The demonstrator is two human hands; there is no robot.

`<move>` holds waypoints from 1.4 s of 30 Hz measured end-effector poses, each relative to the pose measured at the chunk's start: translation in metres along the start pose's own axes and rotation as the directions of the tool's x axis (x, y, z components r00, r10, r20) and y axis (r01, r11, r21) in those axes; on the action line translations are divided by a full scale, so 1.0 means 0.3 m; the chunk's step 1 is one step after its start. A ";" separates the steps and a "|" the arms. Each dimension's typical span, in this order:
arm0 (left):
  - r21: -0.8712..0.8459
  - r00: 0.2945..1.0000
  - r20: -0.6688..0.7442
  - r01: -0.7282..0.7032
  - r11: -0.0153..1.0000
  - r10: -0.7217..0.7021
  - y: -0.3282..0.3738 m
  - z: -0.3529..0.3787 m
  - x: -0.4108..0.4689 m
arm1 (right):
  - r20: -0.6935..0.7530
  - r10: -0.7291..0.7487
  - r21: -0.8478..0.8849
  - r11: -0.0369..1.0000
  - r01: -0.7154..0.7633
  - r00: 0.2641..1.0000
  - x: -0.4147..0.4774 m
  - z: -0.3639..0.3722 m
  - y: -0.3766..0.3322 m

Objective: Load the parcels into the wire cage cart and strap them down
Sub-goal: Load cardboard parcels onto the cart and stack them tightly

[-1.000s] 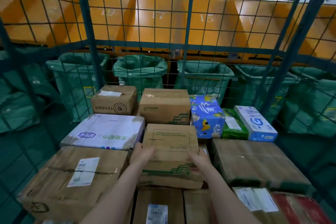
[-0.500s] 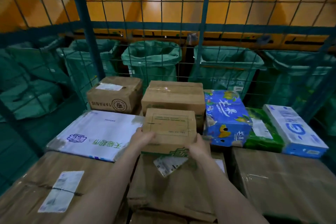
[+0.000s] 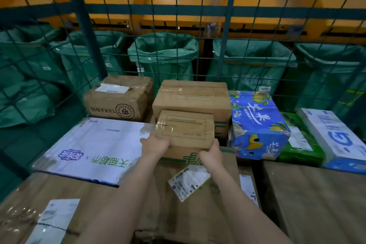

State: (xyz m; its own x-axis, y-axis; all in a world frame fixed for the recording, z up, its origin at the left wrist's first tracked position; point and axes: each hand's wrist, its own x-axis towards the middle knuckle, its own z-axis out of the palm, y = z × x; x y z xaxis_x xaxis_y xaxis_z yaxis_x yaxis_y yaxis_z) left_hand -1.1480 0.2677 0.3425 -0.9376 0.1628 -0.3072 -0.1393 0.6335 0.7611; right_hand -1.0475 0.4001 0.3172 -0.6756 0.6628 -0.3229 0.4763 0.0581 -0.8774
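1. Already the wire cage cart (image 3: 225,25) is holding a packed layer of parcels. A white flat parcel (image 3: 95,148) is lying at the left, a stamped brown box (image 3: 118,99) and a larger brown box (image 3: 192,95) are sitting at the back, and a blue fruit carton (image 3: 257,123) is standing at the right.
2. Loading is looking well along, going by the fill. One small brown box (image 3: 185,131) is being placed.
3. No strap is showing anywhere in view, so the strapping down is looking not yet begun.
4. The left hand (image 3: 155,144) is gripping the small brown box at its near left corner, fingers curling round the side. The right hand (image 3: 211,154) is gripping the near right corner the same way.
5. The small brown box is sitting between both hands, mid-cart, above a big creased carton (image 3: 178,214) carrying a loose label (image 3: 188,181). Its far side is lying against or just before the larger brown box. Whether its weight is resting yet, I cannot tell.
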 end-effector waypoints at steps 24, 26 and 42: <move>0.036 0.999 0.007 0.048 0.998 -0.048 -0.142 -0.185 -0.449 | 0.112 0.042 -0.222 0.975 -0.016 0.993 -0.362 -0.018 0.035; -0.007 0.999 0.001 0.045 0.999 -0.045 -0.181 -0.218 -0.513 | 0.177 0.049 -0.253 0.968 -0.003 0.983 -0.430 0.009 0.040; -0.229 0.995 0.014 0.101 0.968 -0.100 -0.445 -0.432 -1.067 | 0.315 -0.039 -0.147 0.985 0.089 0.948 -1.035 0.122 0.127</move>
State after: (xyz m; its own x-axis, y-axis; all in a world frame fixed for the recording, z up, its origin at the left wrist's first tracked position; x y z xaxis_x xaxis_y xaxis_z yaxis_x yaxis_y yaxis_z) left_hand -0.8704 0.0330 0.4132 -0.9144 0.1087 -0.3899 -0.3025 0.4566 0.8367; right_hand -0.8401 0.1691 0.3710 -0.8363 0.3913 -0.3841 0.4920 0.2263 -0.8407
